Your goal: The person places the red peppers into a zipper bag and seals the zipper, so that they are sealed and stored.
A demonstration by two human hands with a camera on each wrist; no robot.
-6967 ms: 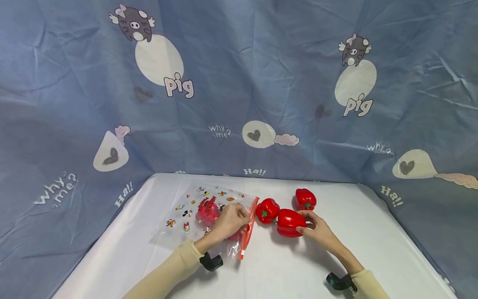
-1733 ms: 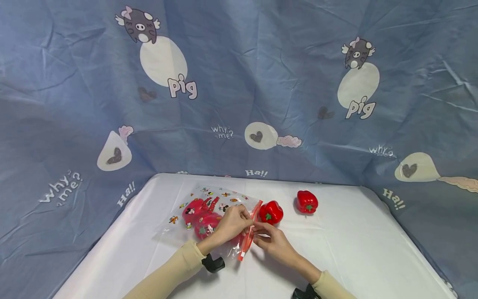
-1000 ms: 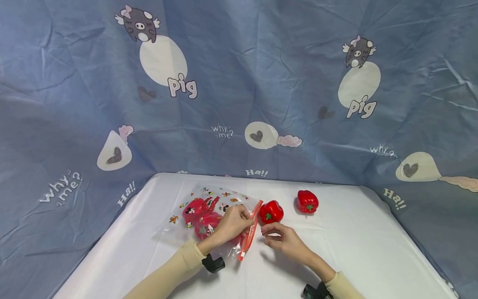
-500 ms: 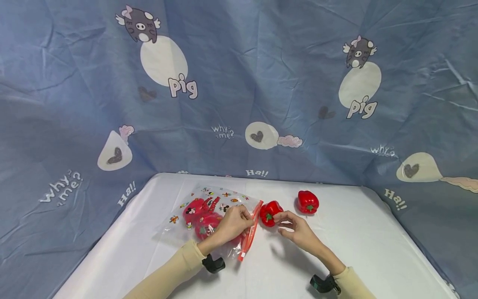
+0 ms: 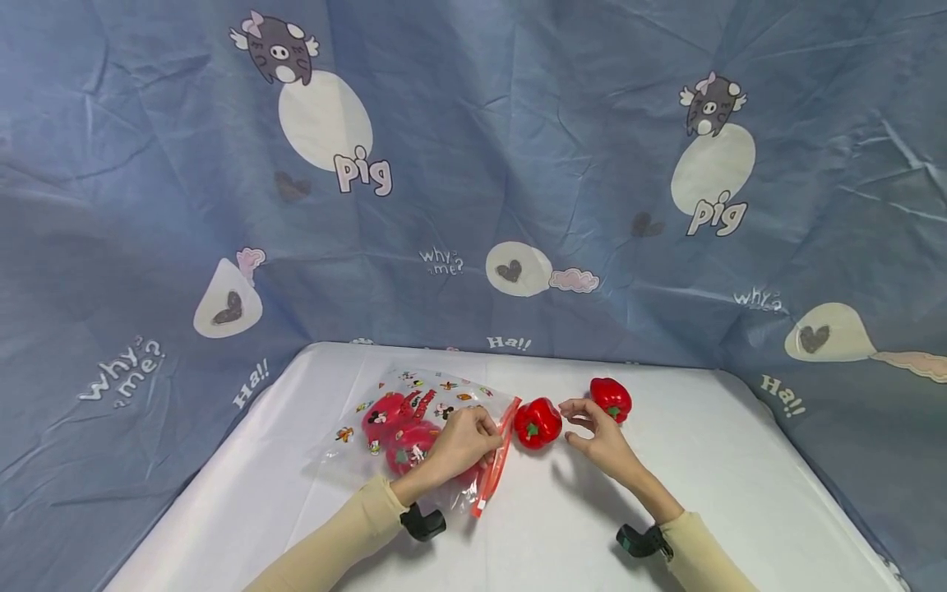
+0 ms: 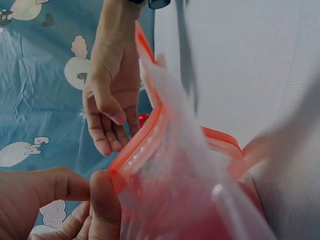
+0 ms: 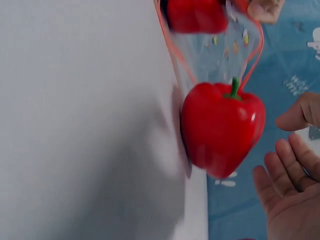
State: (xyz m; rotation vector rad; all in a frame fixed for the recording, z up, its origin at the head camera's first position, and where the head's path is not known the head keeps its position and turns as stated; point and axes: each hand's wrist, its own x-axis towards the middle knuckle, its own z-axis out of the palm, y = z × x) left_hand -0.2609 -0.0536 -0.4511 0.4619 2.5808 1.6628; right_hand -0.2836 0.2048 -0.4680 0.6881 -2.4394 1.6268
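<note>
My left hand (image 5: 462,444) pinches the red-edged mouth (image 6: 145,137) of a clear zip bag (image 5: 351,452) printed with cartoon figures. Inside the bag lie red bell peppers (image 5: 408,444), partly covered by the hand. Just outside the mouth a red bell pepper (image 5: 538,423) with a green stem (image 7: 234,87) sits on the table. To the right of that pepper hovers my right hand (image 5: 601,436), fingers spread and holding nothing. Behind this hand is another red bell pepper (image 5: 611,398). In the right wrist view the mouth of the bag gapes, with a pepper (image 7: 196,15) within.
A white cloth covers the table (image 5: 547,534). At its back hangs a blue curtain (image 5: 444,181) with pig prints. Each wrist wears a black camera band, as on the left wrist (image 5: 423,523).
One pepper has gone from the right hand into the bag since the oldest frame. The right hand has since drawn back from the bag, to the near pepper's right. The left hand keeps its pinch.
</note>
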